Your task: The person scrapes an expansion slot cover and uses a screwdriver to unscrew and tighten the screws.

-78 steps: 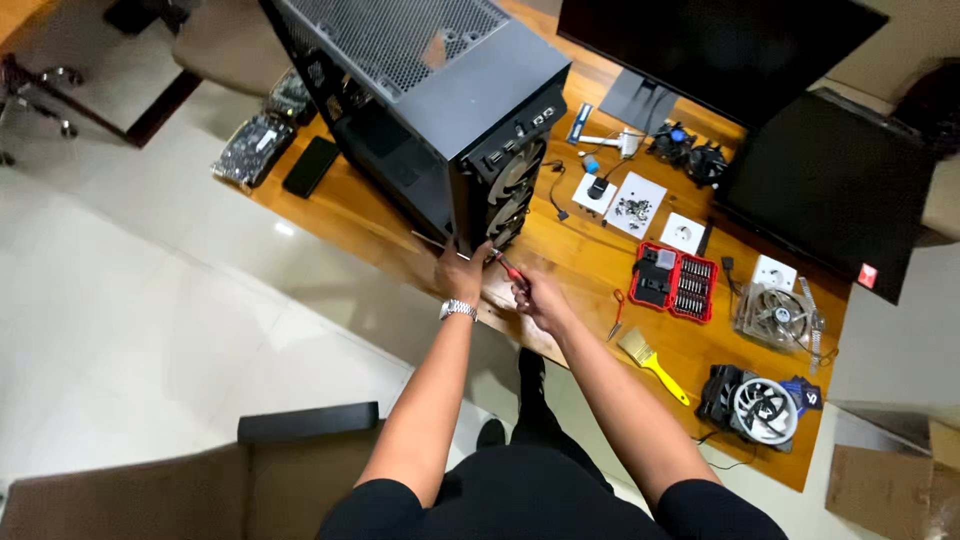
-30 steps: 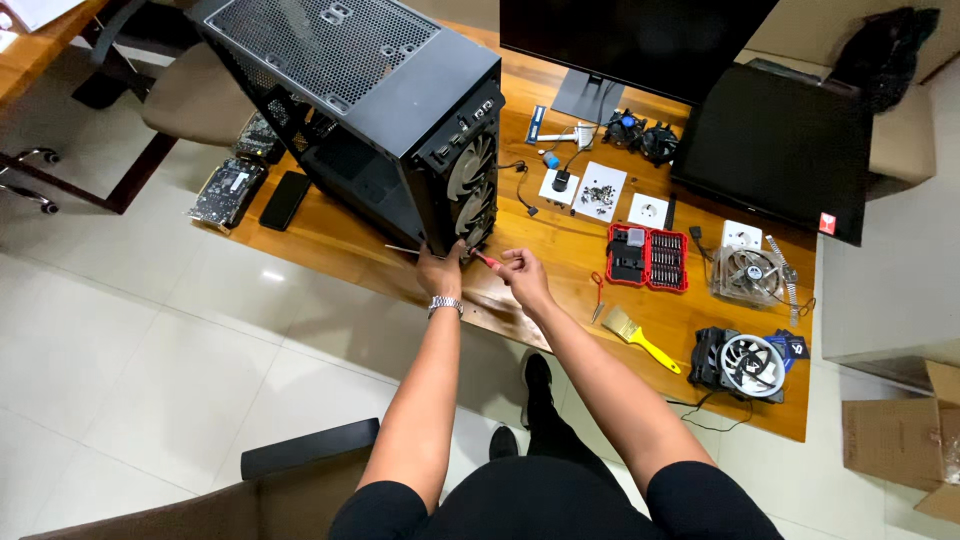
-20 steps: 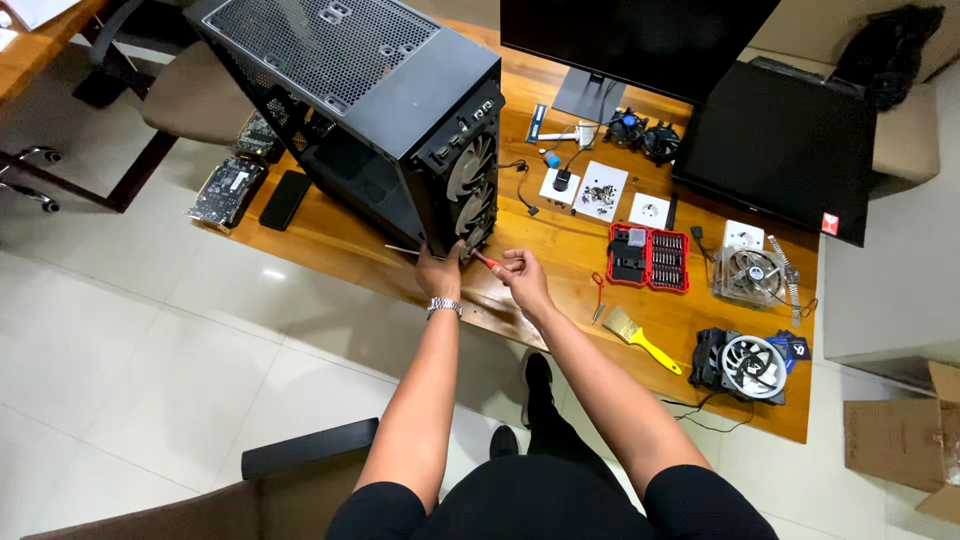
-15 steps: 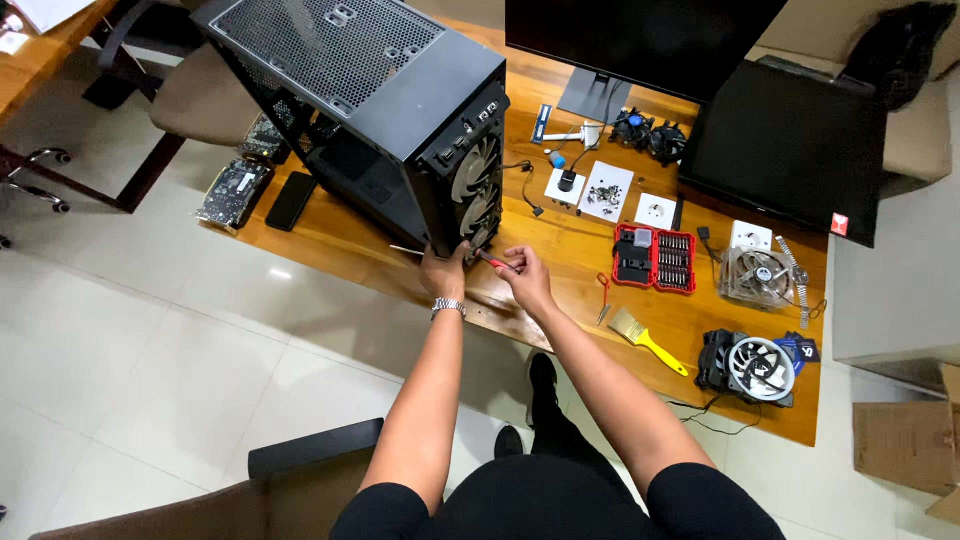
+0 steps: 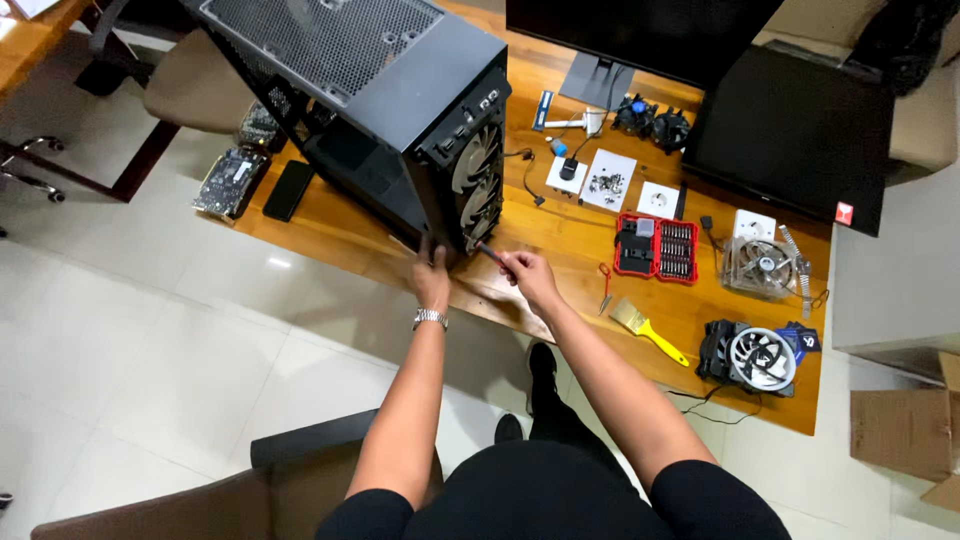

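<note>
A black computer case (image 5: pixel 380 100) stands on a wooden table (image 5: pixel 560 240), its front fans facing me. My left hand (image 5: pixel 432 275) grips the case's lower front corner and wears a metal watch. My right hand (image 5: pixel 528 275) holds a small red-handled screwdriver (image 5: pixel 490 253) with its tip at the bottom fan of the case.
A red screwdriver bit set (image 5: pixel 655 248), a yellow-handled brush (image 5: pixel 648 330), loose fans (image 5: pixel 760 357), small white boxes (image 5: pixel 608 180), a monitor (image 5: pixel 630 30) and a black panel (image 5: pixel 790 130) lie on the table. A graphics card (image 5: pixel 230 180) sits at the left edge. A chair back (image 5: pixel 310 445) is below me.
The view has shifted slightly. Both hands stay at the case's lower front corner, the screwdriver still at the bottom fan.
</note>
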